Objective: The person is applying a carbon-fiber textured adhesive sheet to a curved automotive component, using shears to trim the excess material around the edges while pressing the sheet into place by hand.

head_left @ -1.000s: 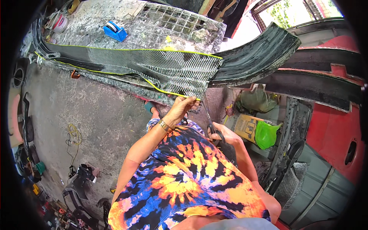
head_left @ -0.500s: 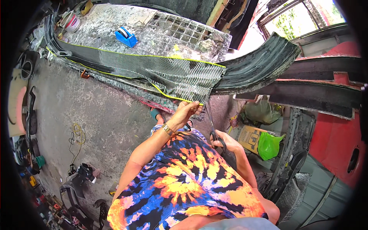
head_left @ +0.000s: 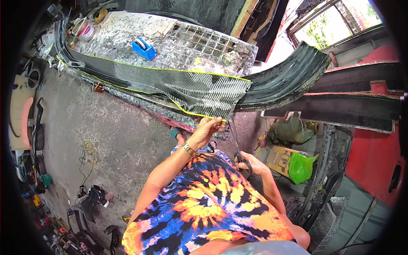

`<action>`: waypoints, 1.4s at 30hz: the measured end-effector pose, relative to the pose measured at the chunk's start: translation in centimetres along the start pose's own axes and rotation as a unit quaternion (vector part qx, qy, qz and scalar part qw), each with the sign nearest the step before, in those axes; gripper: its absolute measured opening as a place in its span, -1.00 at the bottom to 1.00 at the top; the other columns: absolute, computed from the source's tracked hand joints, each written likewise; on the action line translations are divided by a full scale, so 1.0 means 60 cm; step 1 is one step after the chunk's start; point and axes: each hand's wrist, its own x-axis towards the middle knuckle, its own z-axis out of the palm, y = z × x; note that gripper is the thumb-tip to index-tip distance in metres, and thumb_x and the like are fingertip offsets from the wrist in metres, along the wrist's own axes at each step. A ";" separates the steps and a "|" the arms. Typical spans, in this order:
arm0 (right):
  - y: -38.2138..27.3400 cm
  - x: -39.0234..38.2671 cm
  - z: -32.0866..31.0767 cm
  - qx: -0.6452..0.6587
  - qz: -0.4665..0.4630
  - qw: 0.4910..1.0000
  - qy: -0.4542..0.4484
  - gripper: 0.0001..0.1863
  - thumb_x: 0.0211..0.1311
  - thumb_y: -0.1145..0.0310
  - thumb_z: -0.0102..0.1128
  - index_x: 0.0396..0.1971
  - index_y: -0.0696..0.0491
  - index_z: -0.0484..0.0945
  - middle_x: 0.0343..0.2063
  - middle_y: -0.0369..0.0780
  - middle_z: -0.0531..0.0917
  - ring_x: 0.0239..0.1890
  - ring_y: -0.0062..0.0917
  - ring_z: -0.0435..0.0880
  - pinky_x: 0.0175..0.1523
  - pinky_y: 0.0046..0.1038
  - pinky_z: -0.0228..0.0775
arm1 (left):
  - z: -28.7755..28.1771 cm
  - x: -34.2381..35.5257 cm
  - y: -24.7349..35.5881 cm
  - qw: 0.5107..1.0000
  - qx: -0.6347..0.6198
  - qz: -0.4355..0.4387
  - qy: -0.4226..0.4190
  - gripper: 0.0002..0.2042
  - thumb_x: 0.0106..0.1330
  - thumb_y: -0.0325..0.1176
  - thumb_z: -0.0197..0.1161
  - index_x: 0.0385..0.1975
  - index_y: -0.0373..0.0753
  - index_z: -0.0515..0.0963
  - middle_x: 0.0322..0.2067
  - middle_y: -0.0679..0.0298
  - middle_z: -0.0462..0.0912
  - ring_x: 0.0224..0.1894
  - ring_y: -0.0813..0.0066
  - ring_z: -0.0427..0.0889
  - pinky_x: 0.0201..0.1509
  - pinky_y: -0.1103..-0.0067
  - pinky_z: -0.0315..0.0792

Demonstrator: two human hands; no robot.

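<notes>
A long strip of black carbon-fibre cloth (head_left: 191, 91), edged with yellow tape, lies along a black curved mould (head_left: 284, 89). My left hand (head_left: 207, 129) pinches the cloth's near corner by its taped edge, thumb on top. My right hand (head_left: 253, 162) is closed round the black handles of a pair of long scissors (head_left: 236, 142). Their blades point up and away from me, the tips beside the cloth's right end, close to my left fingers. How far the blades are parted is too fine to tell.
On the worktable (head_left: 146, 25) stand a blue tape dispenser (head_left: 144, 49) and a white bucket (head_left: 83, 30). An orange clamp (head_left: 98, 88) sits at its near edge. Long black panels (head_left: 340, 108) jut in at the right, above a green bag (head_left: 302, 167). A yellow cord (head_left: 88, 153) lies on the floor.
The whole view has shifted slightly, so the scene sits a little lower and further right. Both hands keep their grips on the cloth and scissors.
</notes>
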 end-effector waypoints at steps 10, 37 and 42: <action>0.008 -0.003 -0.001 -0.006 0.017 1.000 0.016 -0.60 0.11 0.08 0.28 -0.28 0.11 0.45 -0.42 -0.35 0.51 -0.31 -0.67 0.44 -0.17 -0.57 0.31 | -0.010 0.004 -0.015 1.000 0.012 -0.013 0.019 -0.80 0.28 -0.29 0.23 -0.35 -0.33 0.60 -0.38 0.25 0.66 -0.31 0.54 0.60 -0.16 0.55 0.46; -0.039 0.002 0.002 -0.034 0.047 0.998 0.027 -0.49 0.08 -0.06 0.30 -0.28 0.11 0.43 -0.46 -0.33 0.51 -0.37 -0.65 0.45 -0.23 -0.57 0.30 | 0.008 0.002 0.019 0.998 -0.059 0.001 -0.018 -0.81 0.30 -0.30 0.21 -0.34 -0.34 0.57 -0.37 0.23 0.63 -0.33 0.54 0.58 -0.21 0.59 0.44; -0.060 -0.009 0.006 0.016 0.080 0.996 0.023 -0.65 0.14 0.15 0.21 -0.27 0.11 0.40 -0.42 -0.32 0.49 -0.33 -0.63 0.44 -0.17 -0.55 0.31 | 0.012 0.009 0.014 0.994 -0.099 0.006 -0.043 -0.80 0.33 -0.29 0.19 -0.28 -0.31 0.57 -0.36 0.29 0.65 -0.33 0.62 0.59 -0.26 0.65 0.46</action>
